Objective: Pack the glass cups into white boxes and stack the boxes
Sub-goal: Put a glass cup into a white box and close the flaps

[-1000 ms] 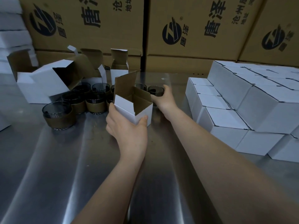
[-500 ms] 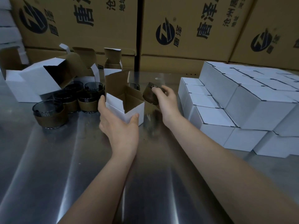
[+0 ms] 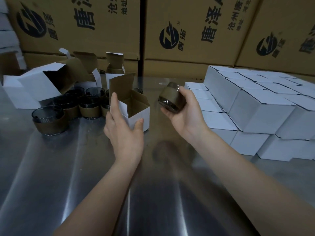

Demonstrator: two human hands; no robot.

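The left hand (image 3: 124,133) grips an open white box (image 3: 136,114) standing on the metal table (image 3: 85,167), fingers on its left side and thumb on its front. The right hand (image 3: 185,116) curls round 1 glass cup (image 3: 170,99), tilted in the air just right of the box. More cups (image 3: 85,106) stand at left, and closed boxes (image 3: 255,103) are stacked at right.

Held cup (image 3: 171,99): dark glass, brown sleeve, tipped sideways, centre-right, gripped by right hand (image 3: 185,114) | open box (image 3: 136,114): white, brown inside, flaps up, centre, gripped by left hand (image 3: 124,133) | loose cups (image 3: 49,120): upright cluster, left | closed boxes (image 3: 255,106): white, stacked in tiers, right.
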